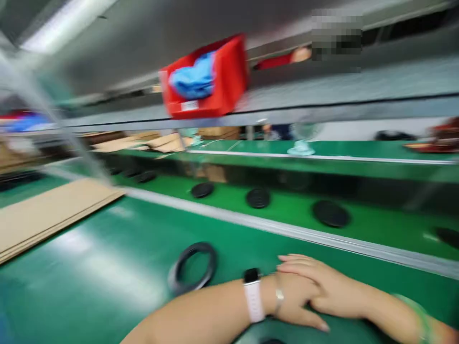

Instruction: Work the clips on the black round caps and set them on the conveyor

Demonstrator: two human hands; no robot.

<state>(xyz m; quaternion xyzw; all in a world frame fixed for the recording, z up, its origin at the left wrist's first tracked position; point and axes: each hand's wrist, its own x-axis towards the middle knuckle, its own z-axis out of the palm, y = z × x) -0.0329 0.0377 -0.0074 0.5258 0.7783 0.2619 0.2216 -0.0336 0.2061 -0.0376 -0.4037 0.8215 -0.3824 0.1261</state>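
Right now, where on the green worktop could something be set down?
The widest bare patch of green worktop lies between the cardboard stack, the metal rail and the black ring. A smaller one sits between ring, rail and watch. The foreground is crowded: the left forearm crosses in front of the ring, and the right hand lies over the left hand.

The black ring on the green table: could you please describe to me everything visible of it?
The ring is round and black, paler grey on its left side, perhaps plastic or rubber; blur hides fine detail. The green table shows through its open middle. It appears to lie flat on the table, its lower edge right by the left forearm; I cannot tell if they touch. It is not held.
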